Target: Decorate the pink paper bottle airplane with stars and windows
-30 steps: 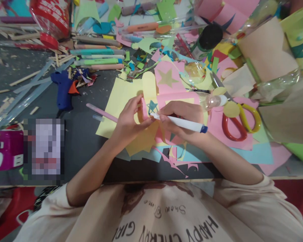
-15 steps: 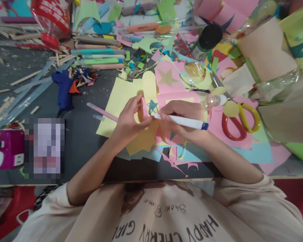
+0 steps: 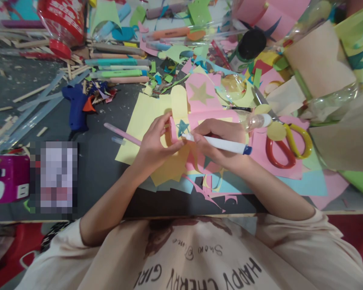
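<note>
My right hand (image 3: 218, 141) is closed around a white marker (image 3: 222, 144) with a blue end; its tip rests just right of a small blue star (image 3: 182, 128) on a pale yellow strip of paper. My left hand (image 3: 155, 144) pinches that yellow strip and the pink paper (image 3: 213, 117) beside it, holding them down on a larger yellow sheet (image 3: 142, 121). A pink sheet with a star-shaped hole (image 3: 200, 94) lies just beyond.
Red and yellow scissors (image 3: 286, 143) lie right of my hands. A blue glue gun (image 3: 75, 105), a row of markers (image 3: 121, 68), wooden sticks, paper scraps, a dark-capped bottle (image 3: 248, 46), clear plastic bottles and a red-capped container (image 3: 62, 24) crowd the dark table. A pink pen (image 3: 121, 134) lies at left.
The marker's blue end has swung slightly right and its tip has crept a little along the star's right side. My left hand has stayed put.
</note>
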Motion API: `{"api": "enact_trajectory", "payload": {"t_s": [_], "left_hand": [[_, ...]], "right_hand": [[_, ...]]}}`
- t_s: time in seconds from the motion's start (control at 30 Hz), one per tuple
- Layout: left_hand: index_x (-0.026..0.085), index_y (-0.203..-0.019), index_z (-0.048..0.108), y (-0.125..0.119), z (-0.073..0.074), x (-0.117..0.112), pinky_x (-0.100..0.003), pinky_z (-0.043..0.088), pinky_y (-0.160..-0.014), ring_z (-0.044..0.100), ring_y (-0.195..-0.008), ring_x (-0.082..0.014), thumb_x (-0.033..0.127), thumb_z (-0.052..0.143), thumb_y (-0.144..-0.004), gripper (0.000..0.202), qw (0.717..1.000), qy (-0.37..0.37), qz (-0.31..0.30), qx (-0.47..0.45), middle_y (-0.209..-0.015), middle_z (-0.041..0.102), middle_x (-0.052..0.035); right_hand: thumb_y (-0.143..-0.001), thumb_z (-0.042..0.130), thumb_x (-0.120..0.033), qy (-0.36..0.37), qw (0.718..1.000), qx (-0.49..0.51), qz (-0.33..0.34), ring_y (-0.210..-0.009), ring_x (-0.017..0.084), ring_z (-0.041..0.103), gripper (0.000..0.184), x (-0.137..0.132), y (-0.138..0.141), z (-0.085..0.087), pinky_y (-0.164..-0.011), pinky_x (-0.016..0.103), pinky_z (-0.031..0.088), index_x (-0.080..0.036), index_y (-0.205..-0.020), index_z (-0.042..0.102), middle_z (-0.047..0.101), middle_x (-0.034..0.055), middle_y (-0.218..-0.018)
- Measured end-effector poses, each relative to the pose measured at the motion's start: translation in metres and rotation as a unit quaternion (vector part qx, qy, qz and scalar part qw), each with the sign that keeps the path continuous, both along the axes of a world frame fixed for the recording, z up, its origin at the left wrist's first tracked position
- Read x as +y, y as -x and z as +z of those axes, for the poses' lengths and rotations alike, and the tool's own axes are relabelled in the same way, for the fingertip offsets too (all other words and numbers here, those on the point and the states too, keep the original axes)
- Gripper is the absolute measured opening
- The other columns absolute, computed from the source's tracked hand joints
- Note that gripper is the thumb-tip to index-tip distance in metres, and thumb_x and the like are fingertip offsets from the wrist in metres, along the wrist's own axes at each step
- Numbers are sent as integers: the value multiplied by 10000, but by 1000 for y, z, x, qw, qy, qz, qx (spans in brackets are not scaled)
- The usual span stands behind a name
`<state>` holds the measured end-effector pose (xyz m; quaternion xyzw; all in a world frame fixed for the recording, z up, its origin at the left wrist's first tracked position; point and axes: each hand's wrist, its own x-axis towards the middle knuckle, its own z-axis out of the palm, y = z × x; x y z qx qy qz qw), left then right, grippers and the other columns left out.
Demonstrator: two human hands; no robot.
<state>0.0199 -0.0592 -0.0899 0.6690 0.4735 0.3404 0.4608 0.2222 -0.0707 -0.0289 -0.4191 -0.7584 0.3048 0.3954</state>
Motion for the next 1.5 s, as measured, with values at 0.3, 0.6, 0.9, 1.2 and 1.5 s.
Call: {"api": "enact_trajectory", "payload": {"t_s": [0.3,0.6,0.9,1.2,1.5], "left_hand": [[265,-1435,500,-1,0,0,-495,527,-1114,574,-1347,-336,485,743,-828,691,1000,1,0,1,-1474,547,-119],[272,-1443,486,-1,-1,-1,-473,530,-1112,581,-1338,-320,592,741,-823,743,1000,-1,3,-3,-1461,551,-112],[285,-1439,493,0,-1,0,-496,529,-1111,571,-1348,-336,617,744,-815,750,1000,-1,-5,0,-1465,547,-110],[268,-1434,490,-1,-1,0,-486,533,-1106,572,-1344,-334,618,735,-819,749,1000,1,0,2,-1465,543,-116],[259,-1439,484,0,-2,0,-469,533,-1109,576,-1344,-323,596,724,-826,739,1000,-6,-4,4,-1453,552,-114]], "right_hand": [[-923,591,-242,4,999,27,-19,-560,110,575,198,0,1,0,-536,250,454,-220,-726,592,654,-19,-651],[-907,657,-393,10,996,41,-72,-510,122,550,275,9,-8,1,-480,271,444,-234,-686,618,638,-17,-585],[-906,639,-341,28,998,23,-43,-559,102,562,250,8,-6,-1,-512,237,428,-209,-694,634,648,-23,-610],[-917,642,-396,42,997,32,-47,-531,100,546,303,9,-5,0,-500,240,423,-208,-682,616,639,-24,-593],[-920,640,-364,40,998,43,-36,-523,92,539,294,10,-6,0,-505,237,416,-211,-673,594,631,-34,-583]]}}
